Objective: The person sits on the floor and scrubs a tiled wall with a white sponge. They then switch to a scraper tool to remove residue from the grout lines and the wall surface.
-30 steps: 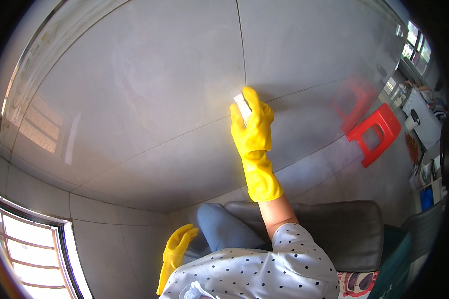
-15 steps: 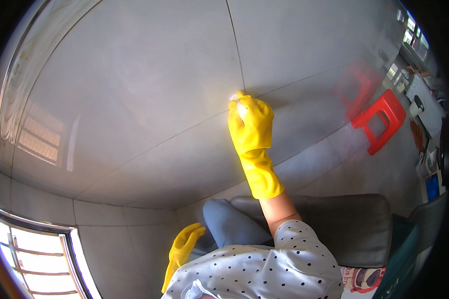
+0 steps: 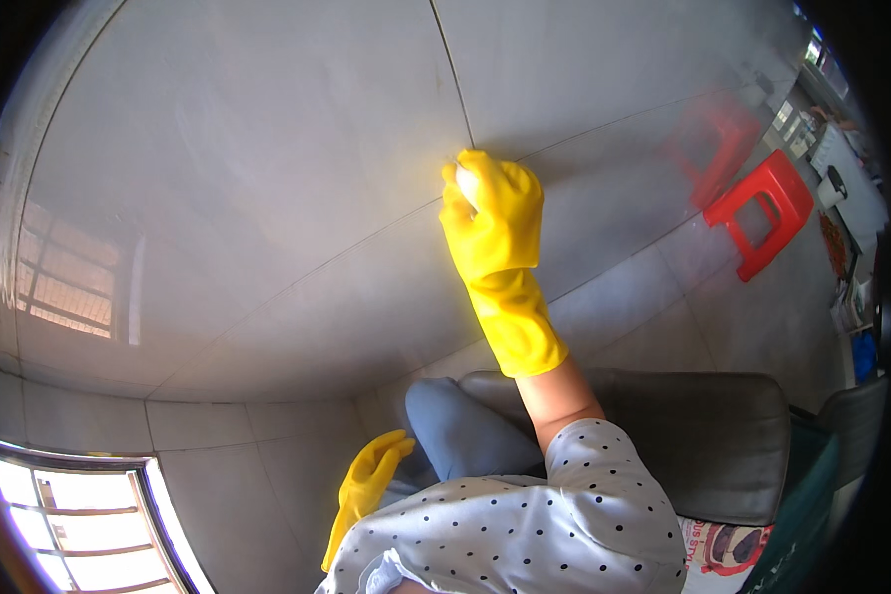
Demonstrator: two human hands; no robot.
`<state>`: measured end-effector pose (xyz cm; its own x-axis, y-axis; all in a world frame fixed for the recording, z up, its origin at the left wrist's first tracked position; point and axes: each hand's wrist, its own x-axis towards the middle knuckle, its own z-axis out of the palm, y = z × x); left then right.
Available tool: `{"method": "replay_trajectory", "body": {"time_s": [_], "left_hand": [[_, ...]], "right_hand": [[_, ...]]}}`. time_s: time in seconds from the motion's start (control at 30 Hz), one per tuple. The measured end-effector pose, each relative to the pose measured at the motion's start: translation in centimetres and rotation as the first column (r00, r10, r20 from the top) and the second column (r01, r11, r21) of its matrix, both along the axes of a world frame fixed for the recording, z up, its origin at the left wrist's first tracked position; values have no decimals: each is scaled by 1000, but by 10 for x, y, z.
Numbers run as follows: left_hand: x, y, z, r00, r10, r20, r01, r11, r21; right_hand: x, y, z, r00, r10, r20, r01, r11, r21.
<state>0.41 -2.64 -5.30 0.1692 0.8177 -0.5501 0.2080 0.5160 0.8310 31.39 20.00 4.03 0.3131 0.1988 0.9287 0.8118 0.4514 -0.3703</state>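
Yellow rubber gloves cover both hands. Right hand (image 3: 495, 216): grip closed around a small white block (image 3: 467, 186), held at the grey tiled wall (image 3: 287, 139) by the tile corners where seams meet. Left hand (image 3: 370, 473): grip slack, fingers loosely bent, nothing visible inside, beside the blue-trousered knee (image 3: 445, 426). Red stool (image 3: 780, 195): near the wall's lower edge.
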Motion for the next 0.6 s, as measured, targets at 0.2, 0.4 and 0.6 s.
{"method": "replay_trajectory", "body": {"time_s": [0.2,0.4,0.6], "left_hand": [[8,7,5,1000,-30,-5,30,999,9],[13,9,6,998,-48,27,47,998,46],[15,1,5,999,-50,22,49,998,26]], "right_hand": [[0,3,31,995,99,-1,-99,995,-10],[-4,5,-8,999,23,-32,-22,999,36],[0,5,13,999,2,-34,0,998,56]]}}
